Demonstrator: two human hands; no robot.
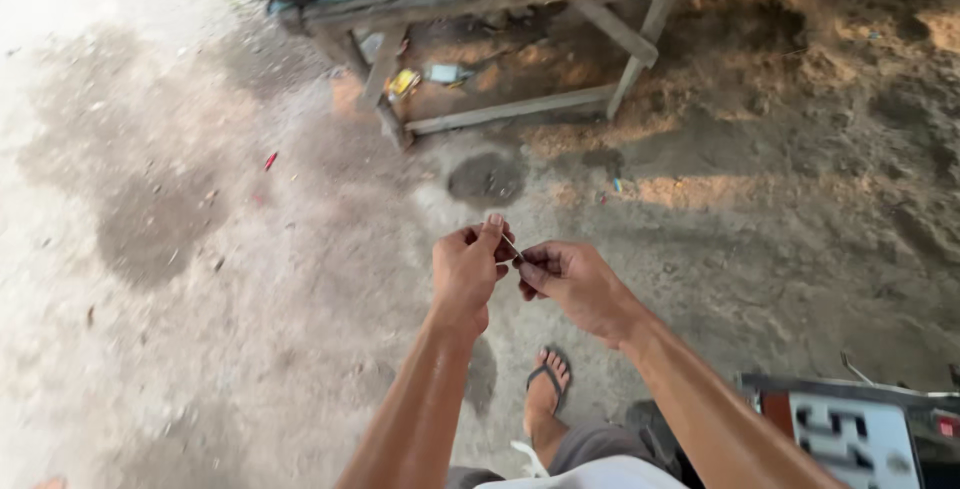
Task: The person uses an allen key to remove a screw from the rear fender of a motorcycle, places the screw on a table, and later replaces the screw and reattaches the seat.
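Hands: left (468, 271), right (570, 279) pinch thin short dark sliver (511, 247), tilted.

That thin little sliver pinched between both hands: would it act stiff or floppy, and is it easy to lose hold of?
The thin sliver spans the gap between the left hand and right hand without sagging, so it is probably stiff. It looks very slight, so likely light. Only fingertips pinch it, so it could slip and be hard to find on the dirt ground.

Rough weathered wooden bench (520, 109); matt, gritty dirt ground (250, 279).
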